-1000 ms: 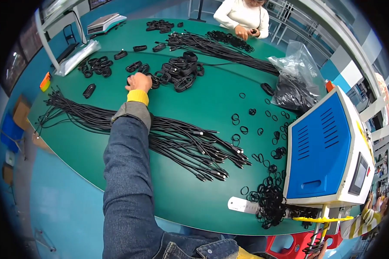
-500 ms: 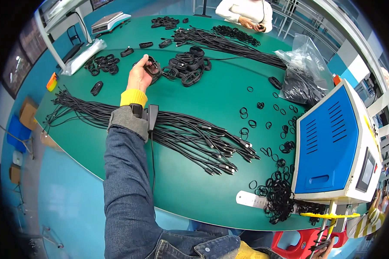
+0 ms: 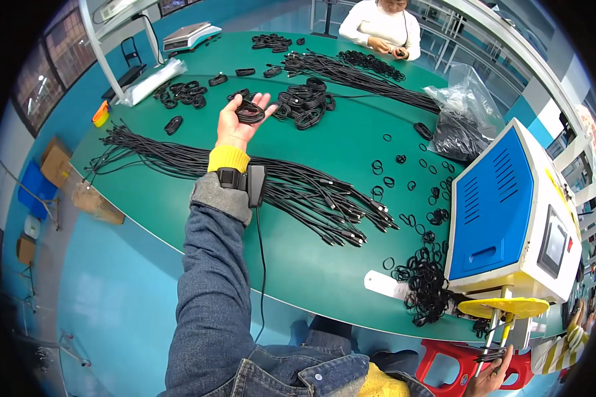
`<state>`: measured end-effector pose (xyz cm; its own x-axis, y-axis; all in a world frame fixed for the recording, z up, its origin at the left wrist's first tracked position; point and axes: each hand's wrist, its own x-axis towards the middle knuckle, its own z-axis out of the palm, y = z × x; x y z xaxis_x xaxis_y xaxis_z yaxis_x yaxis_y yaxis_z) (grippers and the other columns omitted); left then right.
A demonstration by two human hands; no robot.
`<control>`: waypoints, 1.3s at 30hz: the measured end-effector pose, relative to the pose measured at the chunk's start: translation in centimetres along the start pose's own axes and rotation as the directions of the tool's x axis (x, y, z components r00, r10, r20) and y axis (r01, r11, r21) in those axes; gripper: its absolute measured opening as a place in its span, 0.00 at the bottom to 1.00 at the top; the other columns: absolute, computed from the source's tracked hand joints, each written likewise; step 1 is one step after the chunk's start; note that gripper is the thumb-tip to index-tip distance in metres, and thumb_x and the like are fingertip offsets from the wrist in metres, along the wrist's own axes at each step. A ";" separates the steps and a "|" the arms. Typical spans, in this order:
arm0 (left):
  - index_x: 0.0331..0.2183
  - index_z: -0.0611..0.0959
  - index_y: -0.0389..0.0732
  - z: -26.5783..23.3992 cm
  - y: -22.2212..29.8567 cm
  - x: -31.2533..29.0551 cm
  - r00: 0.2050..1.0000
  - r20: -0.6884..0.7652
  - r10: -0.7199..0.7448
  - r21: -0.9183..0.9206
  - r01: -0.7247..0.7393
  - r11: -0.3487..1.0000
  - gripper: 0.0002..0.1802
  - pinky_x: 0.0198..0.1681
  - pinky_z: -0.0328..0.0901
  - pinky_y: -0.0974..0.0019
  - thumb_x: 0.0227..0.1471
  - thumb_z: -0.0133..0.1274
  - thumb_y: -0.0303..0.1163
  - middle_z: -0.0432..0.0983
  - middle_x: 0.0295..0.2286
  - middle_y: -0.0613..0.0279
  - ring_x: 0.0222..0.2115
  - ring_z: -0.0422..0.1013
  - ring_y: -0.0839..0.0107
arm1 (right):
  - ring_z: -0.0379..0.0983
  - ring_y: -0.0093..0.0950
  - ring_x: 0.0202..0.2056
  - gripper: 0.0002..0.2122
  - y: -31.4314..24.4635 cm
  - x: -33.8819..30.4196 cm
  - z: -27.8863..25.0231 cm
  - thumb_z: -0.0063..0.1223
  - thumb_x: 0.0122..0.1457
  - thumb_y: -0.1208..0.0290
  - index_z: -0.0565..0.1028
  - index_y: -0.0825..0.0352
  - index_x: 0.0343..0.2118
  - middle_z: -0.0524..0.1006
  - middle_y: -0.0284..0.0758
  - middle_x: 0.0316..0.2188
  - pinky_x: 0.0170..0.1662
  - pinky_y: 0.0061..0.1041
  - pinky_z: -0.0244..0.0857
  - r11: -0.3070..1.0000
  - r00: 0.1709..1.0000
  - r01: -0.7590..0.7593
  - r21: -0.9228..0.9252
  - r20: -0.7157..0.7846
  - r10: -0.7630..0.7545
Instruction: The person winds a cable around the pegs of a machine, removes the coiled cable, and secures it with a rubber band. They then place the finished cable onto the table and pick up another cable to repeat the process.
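Observation:
My left hand [image 3: 237, 126] is held palm up over the table with its fingers partly spread. A coiled black cable [image 3: 250, 114] lies in it, held by the thumb. Just beyond is a pile of coiled black cables [image 3: 303, 102]. Under my left wrist stretches a long bundle of straight black cables [image 3: 291, 188] with metal plugs at the right end. At the lower right, my right hand [image 3: 489, 380] is at the metal rods below the winding machine [image 3: 493, 205], its fingers against a black cable [image 3: 490, 355] wound round those rods. Part of that hand is hidden.
Many black rubber rings [image 3: 422, 281] lie before the machine, partly over a metal ruler [image 3: 381, 284]. A clear bag [image 3: 460, 126] of black items stands behind it. Far off are a scale [image 3: 191, 36], another cable bundle [image 3: 364, 79] and a person in white [image 3: 381, 26]. A red stool [image 3: 444, 370] stands below.
My left hand has turned its palm up and opened its fingers around the coiled cable, moving slightly off the pile. The view has shifted a little. My right hand stays at the rods.

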<state>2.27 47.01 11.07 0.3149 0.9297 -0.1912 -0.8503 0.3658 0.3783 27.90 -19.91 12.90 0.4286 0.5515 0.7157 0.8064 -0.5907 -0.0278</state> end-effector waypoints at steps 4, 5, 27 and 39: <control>0.29 0.74 0.42 -0.4 0.3 -1.5 0.995 0.100 0.030 -0.094 -0.020 0.995 0.13 0.41 0.65 0.46 0.53 0.49 0.42 0.72 0.26 0.59 0.27 0.69 0.62 | 0.74 0.33 0.22 0.22 -1.7 1.3 -0.4 0.49 0.56 0.67 0.62 0.67 0.54 0.77 0.42 0.29 0.23 0.21 0.69 0.995 0.997 0.067 -0.078 -0.037 -0.070; 0.27 0.74 0.42 -0.6 0.5 -2.0 0.990 0.138 0.025 -0.073 -0.015 0.997 0.16 0.39 0.65 0.50 0.53 0.47 0.45 0.72 0.25 0.61 0.26 0.69 0.64 | 0.74 0.33 0.22 0.22 -1.3 0.9 -0.4 0.49 0.56 0.67 0.62 0.67 0.54 0.77 0.42 0.29 0.23 0.21 0.69 0.995 0.997 0.069 -0.074 -0.040 -0.072; 0.17 0.70 0.43 -2.3 1.0 -4.0 0.964 0.221 0.147 -0.110 -0.125 0.986 0.29 0.38 0.65 0.51 0.55 0.38 0.57 0.70 0.21 0.60 0.22 0.67 0.63 | 0.70 0.35 0.45 0.16 0.2 -0.9 0.2 0.35 0.64 0.72 0.64 0.77 0.51 0.70 0.47 0.47 0.46 0.26 0.63 0.968 0.983 -0.182 0.172 0.037 0.178; 0.29 0.66 0.40 -3.5 -0.3 -4.2 0.994 0.048 -0.099 -0.206 0.107 0.973 0.16 0.44 0.57 0.36 0.48 0.50 0.42 0.70 0.29 0.52 0.32 0.68 0.55 | 0.70 0.33 0.43 0.16 -0.2 -0.8 0.0 0.35 0.64 0.72 0.64 0.77 0.51 0.71 0.46 0.46 0.45 0.24 0.63 0.969 0.982 -0.188 0.159 0.038 0.184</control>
<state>-0.25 42.89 8.63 0.4176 0.8898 -0.1838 -0.8802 0.4464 0.1610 27.42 -20.24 12.29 0.5848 0.4549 0.6716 0.7659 -0.5824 -0.2724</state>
